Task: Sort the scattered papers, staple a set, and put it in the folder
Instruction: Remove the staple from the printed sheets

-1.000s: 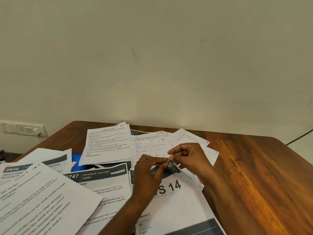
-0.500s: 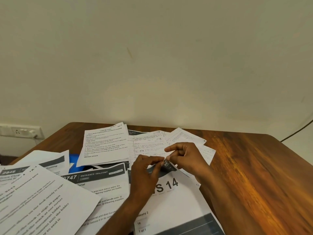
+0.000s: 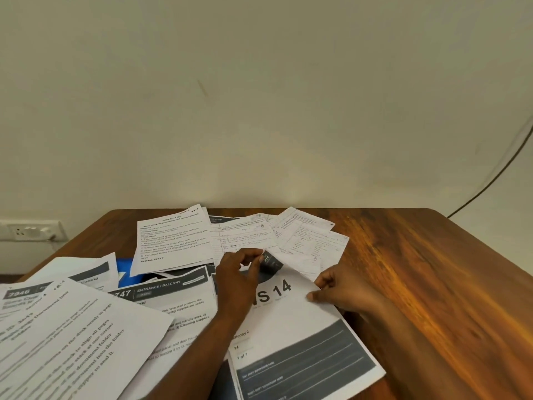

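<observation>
Loose printed and handwritten papers lie scattered over the wooden table (image 3: 418, 269). In front of me lies a sheet printed "14" (image 3: 291, 319) with a dark footer band. My left hand (image 3: 239, 272) pinches its folded dark top corner (image 3: 271, 262), curling it up. My right hand (image 3: 337, 287) rests at the sheet's right edge, thumb and fingers nipping the paper. A blue folder (image 3: 124, 272) shows only as a patch under the papers at left. No stapler is in view.
A typed sheet (image 3: 173, 238) and handwritten pages (image 3: 305, 238) lie at the back. More printed sheets (image 3: 66, 336) overlap at the front left. A wall socket (image 3: 26, 230) sits at left, a black cable (image 3: 496, 174) hangs at right. Bare wood shows on the right.
My right hand has left the folded corner and moved down to the sheet's right edge. My left hand still pinches the corner. The camera has tilted slightly.
</observation>
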